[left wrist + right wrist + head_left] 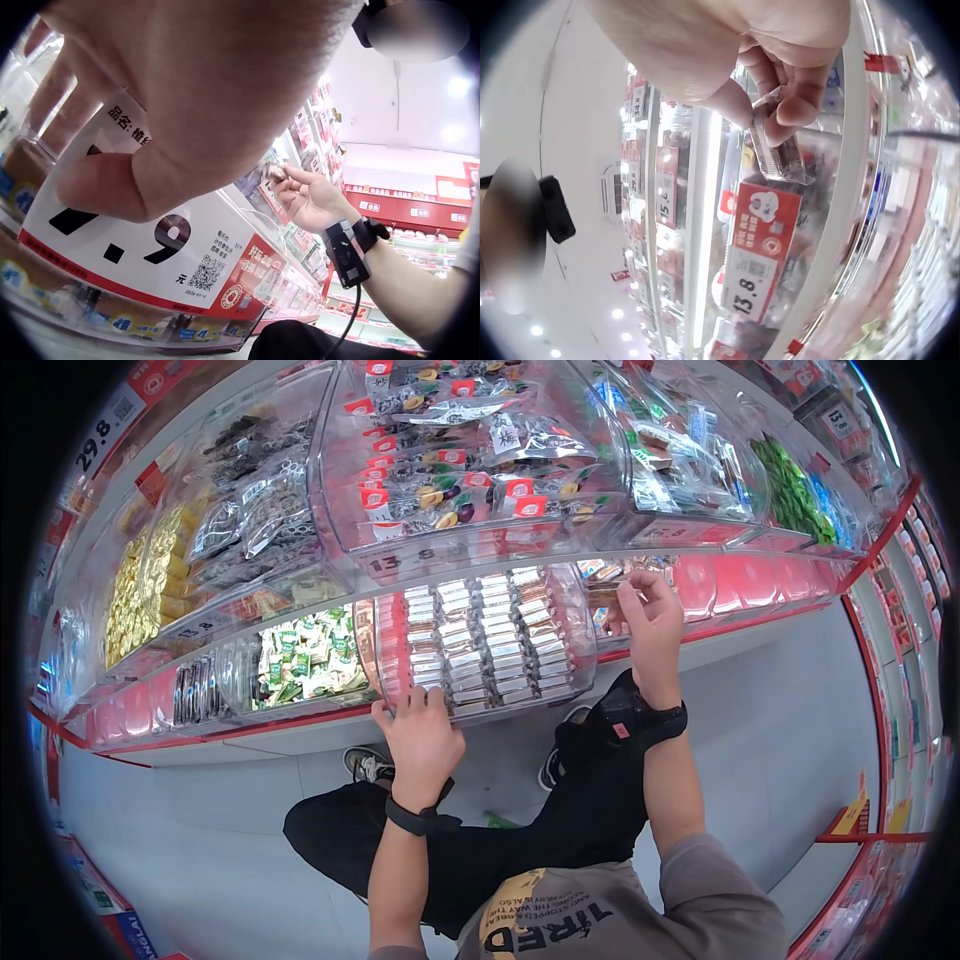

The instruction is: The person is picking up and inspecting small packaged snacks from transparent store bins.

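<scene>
We see a person crouching before a shop shelf (560,705) that carries clear plastic bins of packed snacks. The right hand (648,622) is raised to the bin at the right, and its thumb and fingers are curled and pinch a small wrapped snack (776,150) by the top edge of its wrapper; the snack hangs down from the fingertips, just in front of the bin wall and above a red price tag (759,251) that reads 13.8. In the left wrist view the same snack is a small dark piece between the fingertips of that hand. The left hand (420,735) lies on the lower front rim of the middle bin (480,645), which holds neat rows of silver and brown packets; its fingers are quite straight and press on the rim beside a white price label (142,225) with the digits 7.9, and they hold nothing. Both wrists wear a black strap. To the left of the middle bin stands a bin with green and white packets (305,660), and further left a bin with golden sweets (140,585). On the shelf above there are bags of dried fruit (450,460) with red labels, and at the far right some green packets (790,485). The floor (790,720) under the shelf is pale grey.
</scene>
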{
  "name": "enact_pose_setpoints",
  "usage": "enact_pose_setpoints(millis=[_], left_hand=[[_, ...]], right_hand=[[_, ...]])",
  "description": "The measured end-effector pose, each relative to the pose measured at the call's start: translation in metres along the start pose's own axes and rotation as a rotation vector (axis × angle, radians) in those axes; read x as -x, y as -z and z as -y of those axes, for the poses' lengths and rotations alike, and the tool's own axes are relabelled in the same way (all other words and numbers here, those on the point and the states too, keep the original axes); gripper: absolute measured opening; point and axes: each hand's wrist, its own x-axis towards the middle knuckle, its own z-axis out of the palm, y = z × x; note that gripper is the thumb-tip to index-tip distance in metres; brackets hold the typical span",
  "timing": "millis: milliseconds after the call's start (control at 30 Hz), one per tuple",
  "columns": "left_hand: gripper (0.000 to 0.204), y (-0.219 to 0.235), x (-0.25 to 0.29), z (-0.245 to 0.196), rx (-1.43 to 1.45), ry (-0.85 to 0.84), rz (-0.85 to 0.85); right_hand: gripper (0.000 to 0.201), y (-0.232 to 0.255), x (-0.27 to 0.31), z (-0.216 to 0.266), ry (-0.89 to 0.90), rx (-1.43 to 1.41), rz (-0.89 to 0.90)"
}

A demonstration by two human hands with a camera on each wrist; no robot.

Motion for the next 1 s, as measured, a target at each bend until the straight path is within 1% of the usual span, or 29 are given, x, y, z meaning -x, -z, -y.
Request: enact_pose_setpoints(millis=[33,67,167,200,267,300,367,433,467,567,667,767,867,967,1000], left_hand=[[0.033,0.001,0.000,0.000,0.002,-0.006,-0.010],[0.033,0.001,0.001,0.001,0.002,-0.011,-0.019],[0.033,0.000,0.001,0.001,0.000,-0.012,-0.012],[0.033,0.000,0.001,0.001,0.001,-0.010,-0.010],[0.033,0.000,0.001,0.001,0.001,-0.008,-0.006],[0.031,0.000,0.001,0.000,-0.011,-0.018,-0.034],[0.026,0.000,0.001,0.000,-0.036,-0.041,-0.089],[0.031,0.001,0.000,0.001,-0.022,-0.024,-0.040],[0.033,0.001,0.001,0.000,-0.013,-0.015,-0.014],[0.034,0.001,0.001,0.000,-0.025,-0.016,-0.007],[0.025,-0.001,0.001,0.000,-0.040,-0.043,-0.082],[0.026,0.000,0.001,-0.001,-0.050,-0.051,-0.100],[0.026,0.000,0.001,-0.001,-0.044,-0.048,-0.096],[0.026,0.001,0.001,-0.002,-0.038,-0.042,-0.087],[0.027,0.001,0.001,-0.001,-0.035,-0.045,-0.090]], right_hand=[[0.012,-0.006,0.004,0.003,-0.014,-0.089,0.068],[0.018,-0.014,0.008,0.008,-0.036,-0.183,0.120],[0.023,-0.035,0.017,0.013,-0.072,-0.170,0.232],[0.027,-0.039,0.019,0.016,-0.148,-0.155,0.303],[0.028,-0.052,0.022,-0.002,-0.089,-0.161,0.356],[0.028,-0.059,0.024,-0.010,-0.059,-0.164,0.381],[0.029,-0.068,0.027,-0.016,-0.124,-0.152,0.430],[0.026,-0.076,0.031,-0.021,-0.204,-0.131,0.481],[0.023,-0.080,0.034,-0.021,-0.203,-0.119,0.477],[0.026,-0.089,0.035,-0.026,0.011,0.094,0.512],[0.026,-0.092,0.035,-0.024,0.061,0.130,0.521],[0.022,-0.096,0.038,-0.028,-0.020,-0.001,0.478],[0.020,-0.095,0.039,-0.030,-0.257,-0.294,0.500],[0.023,-0.096,0.040,-0.037,-0.259,-0.364,0.584],[0.026,-0.097,0.040,-0.042,-0.246,-0.299,0.589]])
